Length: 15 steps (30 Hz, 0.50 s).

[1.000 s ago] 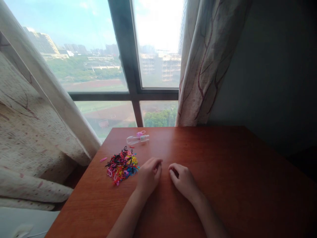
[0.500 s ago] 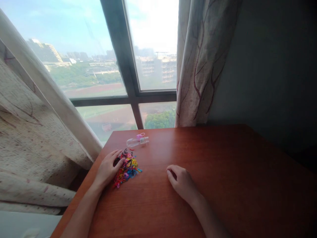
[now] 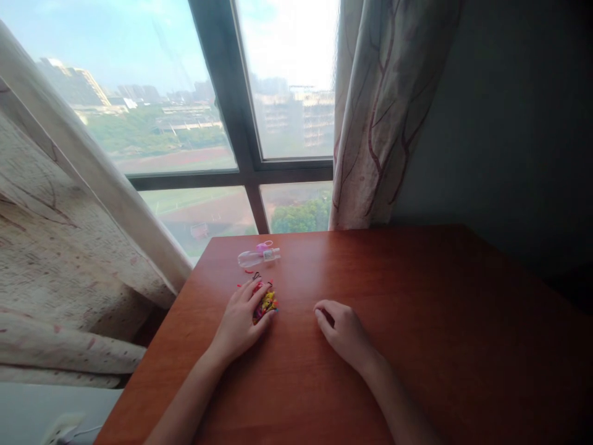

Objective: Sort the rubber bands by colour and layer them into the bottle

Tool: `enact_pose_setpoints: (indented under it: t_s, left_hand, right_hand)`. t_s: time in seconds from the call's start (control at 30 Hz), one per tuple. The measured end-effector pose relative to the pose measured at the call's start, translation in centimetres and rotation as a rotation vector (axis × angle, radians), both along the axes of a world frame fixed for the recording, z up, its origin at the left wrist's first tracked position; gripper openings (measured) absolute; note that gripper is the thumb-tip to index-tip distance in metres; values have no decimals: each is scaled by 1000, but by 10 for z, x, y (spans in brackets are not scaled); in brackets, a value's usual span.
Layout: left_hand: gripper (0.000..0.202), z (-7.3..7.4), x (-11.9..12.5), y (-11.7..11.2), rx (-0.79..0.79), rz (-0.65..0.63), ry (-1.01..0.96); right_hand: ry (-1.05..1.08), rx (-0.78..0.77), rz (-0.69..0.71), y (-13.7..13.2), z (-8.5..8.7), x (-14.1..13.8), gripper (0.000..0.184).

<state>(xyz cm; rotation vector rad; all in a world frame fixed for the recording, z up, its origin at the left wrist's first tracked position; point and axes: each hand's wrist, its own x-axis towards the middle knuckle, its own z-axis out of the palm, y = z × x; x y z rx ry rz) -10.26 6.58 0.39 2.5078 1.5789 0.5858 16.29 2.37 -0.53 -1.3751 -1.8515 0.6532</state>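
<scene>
My left hand (image 3: pixel 241 318) lies over a pile of small coloured rubber bands (image 3: pixel 267 303) on the wooden table (image 3: pixel 417 321), fingers curled around the pile, so only its right part shows. My right hand (image 3: pixel 343 330) rests on the table a little to the right of the pile, fingers loosely curled under, with nothing visible in it. A small clear bottle (image 3: pixel 257 256) with a pink loop lies on its side just beyond the pile.
A window with a dark frame (image 3: pixel 245 173) stands behind the table. Patterned curtains hang at the left (image 3: pixel 69 216) and the right (image 3: pixel 380 123). A dark wall (image 3: pixel 509 123) runs along the table's right side.
My left hand went from beside my right hand out to the far left of the pile, then swept it rightward, bunching the bands together. My right hand stayed in place.
</scene>
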Motion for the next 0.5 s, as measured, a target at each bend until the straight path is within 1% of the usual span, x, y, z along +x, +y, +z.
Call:
enact_pose_setpoints:
  t_s: [0.13,0.27,0.37,0.5]
  left_hand:
    - [57,3,44,-17,-16,-72,31]
    - [65,7,82,-30,-61,-172,14]
    - [67,9,101,-36,-97,-207,-44]
    - [65,9,117,-43,-98,-267,-176]
  right_hand:
    - [49,20,-20,1,0,4,17]
    - [91,36,-69,4,1,10,19]
    - [104,43,-110,6,1,16,19]
    - [129,27,-158,9,-1,22,19]
